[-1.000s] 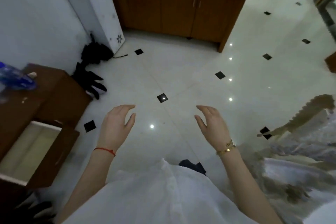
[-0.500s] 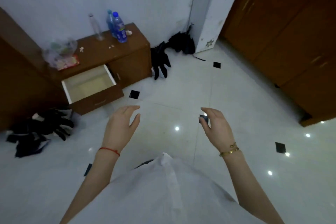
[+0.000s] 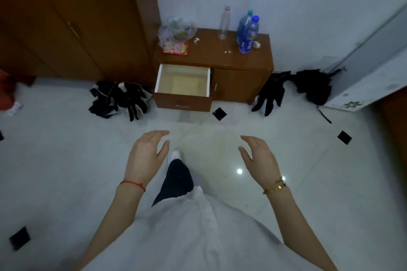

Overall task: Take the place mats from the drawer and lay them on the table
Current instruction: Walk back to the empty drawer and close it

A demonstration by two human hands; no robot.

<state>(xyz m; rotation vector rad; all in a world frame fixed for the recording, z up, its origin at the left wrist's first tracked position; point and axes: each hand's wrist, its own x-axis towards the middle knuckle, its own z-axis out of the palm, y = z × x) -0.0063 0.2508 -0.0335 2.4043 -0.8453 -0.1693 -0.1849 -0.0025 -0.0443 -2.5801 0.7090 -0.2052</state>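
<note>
A low brown cabinet [image 3: 240,77] stands against the white wall straight ahead. Its left drawer [image 3: 182,82] is pulled out, and its pale inside shows nothing lying in it. No place mat and no table are in view. My left hand [image 3: 146,153] and my right hand [image 3: 258,156] hover over the white floor in front of the drawer, both empty with fingers apart and curved, well short of the drawer front. One of my feet [image 3: 175,155] in a white shoe is stepping forward between them.
On the cabinet top stand a clear bottle [image 3: 223,23], two blue bottles [image 3: 247,33] and a plastic bag [image 3: 176,33]. Black gloves and cloths [image 3: 120,100] lie on the floor left of the cabinet, more [image 3: 269,93] to its right. A tall wooden wardrobe [image 3: 72,20] fills the left.
The view has swung left, bringing the cabinet and open drawer from the left edge to straight ahead and closer. Both hands stay empty and apart.
</note>
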